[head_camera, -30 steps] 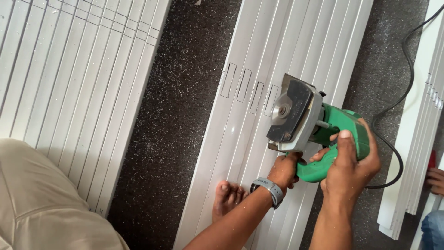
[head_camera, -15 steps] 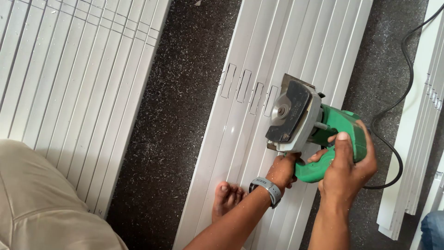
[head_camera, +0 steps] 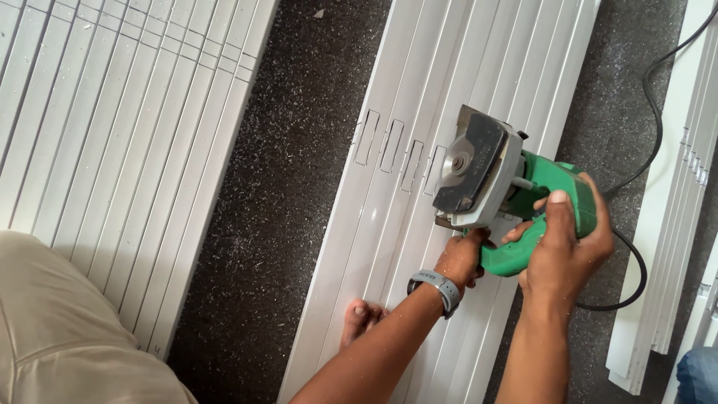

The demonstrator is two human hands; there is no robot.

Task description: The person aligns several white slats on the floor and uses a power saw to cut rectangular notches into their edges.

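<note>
The right hand (head_camera: 565,251) is closed around the body of a green handheld circular saw (head_camera: 508,191), thumb on top, while the left hand (head_camera: 462,258), wearing a grey wristband (head_camera: 437,288), is curled round the lower part of its handle just under the grey blade guard (head_camera: 471,164). The saw sits on a long white ribbed panel (head_camera: 464,82) that lies on the dark speckled floor (head_camera: 292,172), right beside a row of rectangular slots (head_camera: 393,146) already cut in the ribs. The left fingers are very near the guard and base plate, so a kick of the blade in the thin plastic could bring them against it. A bare foot (head_camera: 363,318) rests on the same panel below the saw; a slip of the tool down the panel would run towards it. The black power cord (head_camera: 636,262) loops close behind the right hand and could snag. The panel appears held only by that foot, so it may shift and spoil the slot line.
</note>
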